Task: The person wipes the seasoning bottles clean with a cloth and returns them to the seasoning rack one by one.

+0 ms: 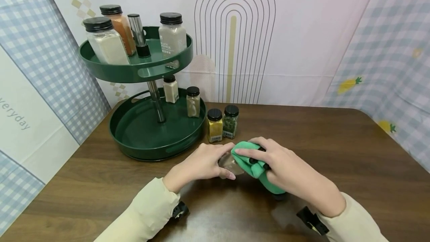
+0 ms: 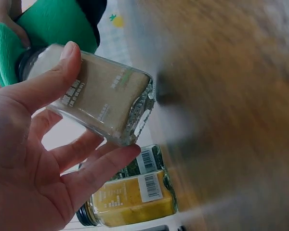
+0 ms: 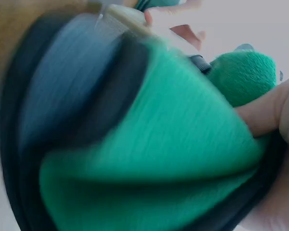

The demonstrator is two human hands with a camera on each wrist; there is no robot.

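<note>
Tilted on its side above the table, a glass spice jar (image 2: pixel 103 94) of beige powder is gripped by my left hand (image 1: pixel 205 161), thumb on one face and fingers beneath. My right hand (image 1: pixel 282 163) holds a green cloth (image 1: pixel 250 161) with dark edging, bunched over the jar's black-lidded end. In the right wrist view the cloth (image 3: pixel 183 130) fills most of the picture and hides much of the jar. Just beyond the left hand stand a yellow spice jar (image 1: pixel 215 127) and a jar of green herbs (image 1: pixel 230 122), both with black lids.
A two-tier green turntable rack (image 1: pixel 134 148) stands at the left. Its upper tray holds large jars, including a white one (image 1: pixel 106 46), and a steel-topped bottle (image 1: pixel 138 34). Two small jars, one pale (image 1: pixel 171 90), sit on the lower tray. A patterned curtain (image 1: pixel 299 40) hangs behind the table.
</note>
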